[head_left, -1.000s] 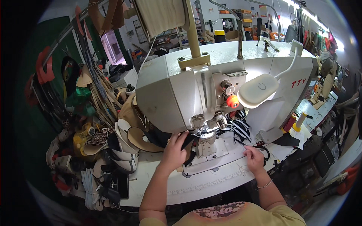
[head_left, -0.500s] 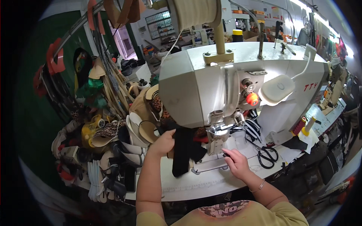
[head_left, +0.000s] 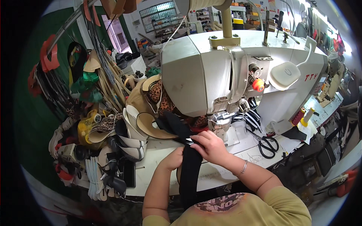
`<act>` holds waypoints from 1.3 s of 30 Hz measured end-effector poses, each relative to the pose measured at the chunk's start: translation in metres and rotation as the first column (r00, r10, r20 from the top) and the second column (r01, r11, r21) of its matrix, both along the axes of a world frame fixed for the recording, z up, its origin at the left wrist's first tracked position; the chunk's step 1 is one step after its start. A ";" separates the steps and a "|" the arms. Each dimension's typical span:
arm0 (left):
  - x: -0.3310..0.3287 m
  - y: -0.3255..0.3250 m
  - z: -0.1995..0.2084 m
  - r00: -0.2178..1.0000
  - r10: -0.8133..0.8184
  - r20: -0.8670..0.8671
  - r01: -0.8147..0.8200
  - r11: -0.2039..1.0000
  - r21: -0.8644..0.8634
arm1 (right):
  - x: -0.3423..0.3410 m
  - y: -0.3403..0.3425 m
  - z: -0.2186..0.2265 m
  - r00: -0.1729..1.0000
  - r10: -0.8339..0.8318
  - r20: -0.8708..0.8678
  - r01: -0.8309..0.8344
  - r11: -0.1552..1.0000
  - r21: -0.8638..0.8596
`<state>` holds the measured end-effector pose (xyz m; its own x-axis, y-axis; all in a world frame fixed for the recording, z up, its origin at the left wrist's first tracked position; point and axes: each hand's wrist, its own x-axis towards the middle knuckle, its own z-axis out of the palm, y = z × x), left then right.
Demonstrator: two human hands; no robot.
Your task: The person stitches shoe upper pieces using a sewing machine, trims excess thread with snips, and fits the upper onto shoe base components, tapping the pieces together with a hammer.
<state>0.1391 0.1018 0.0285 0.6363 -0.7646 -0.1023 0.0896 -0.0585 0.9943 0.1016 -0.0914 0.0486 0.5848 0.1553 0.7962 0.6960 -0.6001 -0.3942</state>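
Observation:
A long black fabric band point(head_left: 190, 175) lies across the table's front in front of the sewing machine point(head_left: 184, 75), its lower end hanging toward my body. My left hand point(head_left: 172, 159) is closed on the band's left edge. From the other side, my right hand point(head_left: 212, 147) pinches the band between thumb and fingers. A small whitish piece point(head_left: 189, 141) shows at those fingertips, too small to name. A tan curved piece point(head_left: 154, 127) with a dark edge extends left from the band near my hands. The machine's needle area point(head_left: 222, 124) stands just beyond my right hand.
Black-handled scissors point(head_left: 267, 146) lie right of the machine, near striped strips point(head_left: 253, 120) and thread spools point(head_left: 307, 116). Stacked pale curved pieces point(head_left: 130, 137) and a dark phone-like slab point(head_left: 129, 174) crowd the table's left. A white lamp point(head_left: 285, 75) is mounted on the machine.
The black band has come away from the needle area toward my body. My left hand has moved down and right; my right hand has moved left from the needle area onto the band.

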 end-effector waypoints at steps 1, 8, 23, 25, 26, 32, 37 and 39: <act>0.000 -0.002 -0.003 1.000 -0.003 -0.003 0.003 1.000 -0.005 | 0.001 -0.001 -0.002 1.000 -0.005 0.006 0.005 1.000 -0.024; -0.010 0.011 -0.026 0.998 0.034 0.056 -0.039 0.994 0.099 | -0.011 -0.015 -0.037 0.992 -0.088 -0.089 0.086 0.996 -0.017; -0.024 0.021 -0.021 0.996 0.089 0.012 -0.089 0.995 0.053 | -0.018 0.009 -0.017 0.996 0.067 -0.054 -0.070 0.995 -0.072; -0.025 0.020 -0.029 0.997 0.079 0.004 -0.079 0.994 0.082 | -0.016 0.014 -0.016 0.996 0.076 -0.047 -0.080 0.993 -0.082; -0.024 0.020 -0.031 0.997 0.079 0.003 -0.079 0.994 0.082 | -0.015 0.016 -0.016 0.995 0.087 -0.041 -0.090 0.992 -0.093; -0.025 0.023 -0.033 0.997 0.057 0.046 -0.063 0.987 0.145 | -0.014 0.004 -0.033 0.995 0.030 -0.097 -0.037 0.997 -0.074; 0.015 0.058 -0.016 0.802 0.597 -0.021 -0.597 0.802 -0.015 | -0.022 -0.030 -0.079 0.944 -0.223 -0.242 0.194 0.971 -0.138; 0.044 0.072 -0.029 0.791 0.608 -0.063 -0.611 0.787 -0.085 | -0.021 -0.027 -0.083 0.944 -0.209 -0.256 0.160 0.966 -0.202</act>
